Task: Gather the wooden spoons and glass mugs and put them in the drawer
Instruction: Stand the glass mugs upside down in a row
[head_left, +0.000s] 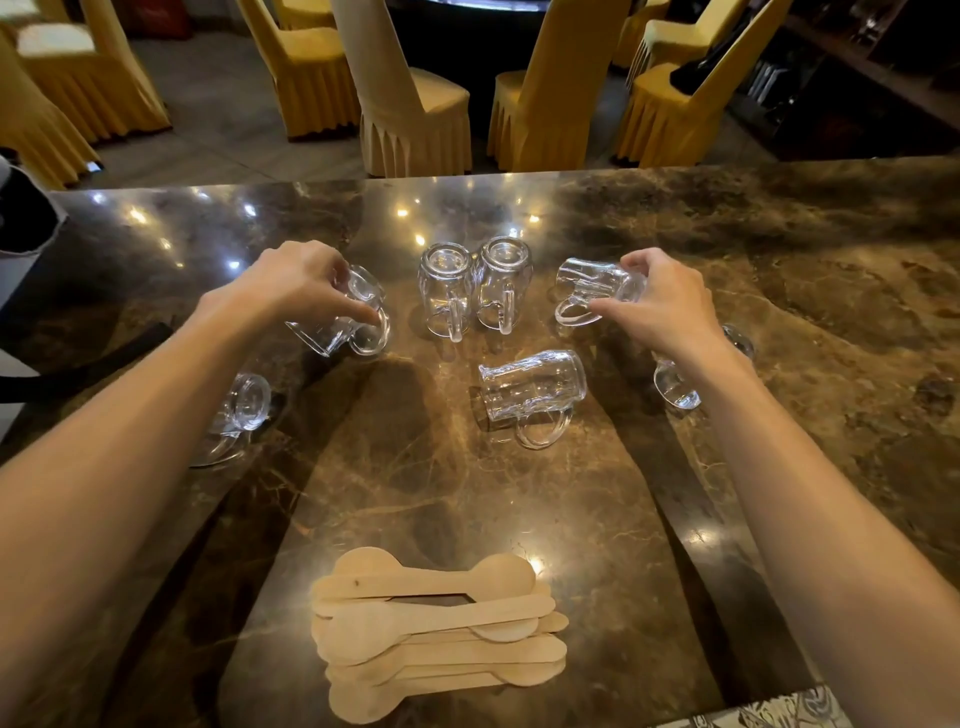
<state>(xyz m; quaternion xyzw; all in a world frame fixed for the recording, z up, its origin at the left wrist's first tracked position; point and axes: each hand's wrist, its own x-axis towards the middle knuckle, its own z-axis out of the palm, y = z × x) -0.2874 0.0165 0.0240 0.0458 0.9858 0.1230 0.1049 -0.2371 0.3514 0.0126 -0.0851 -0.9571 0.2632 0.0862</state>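
Note:
Several glass mugs lie spread over a brown marble counter (519, 519). My left hand (296, 283) grips a tilted mug (358, 317) at the left. My right hand (660, 306) holds another tilted mug (587, 288) by its base. Two mugs (475, 286) stand upside down side by side between the hands. One mug (535, 392) lies on its side in the middle. Another mug (244, 408) sits under my left forearm, and one more mug (675, 387) is partly hidden by my right forearm. A pile of flat wooden spoons (441, 634) lies near the front edge.
Chairs in yellow covers (415, 104) stand beyond the counter's far edge. A dark strap (93, 364) and a white object (21, 234) sit at the left end. A patterned surface (753, 714) shows at the bottom right corner. No drawer is in view.

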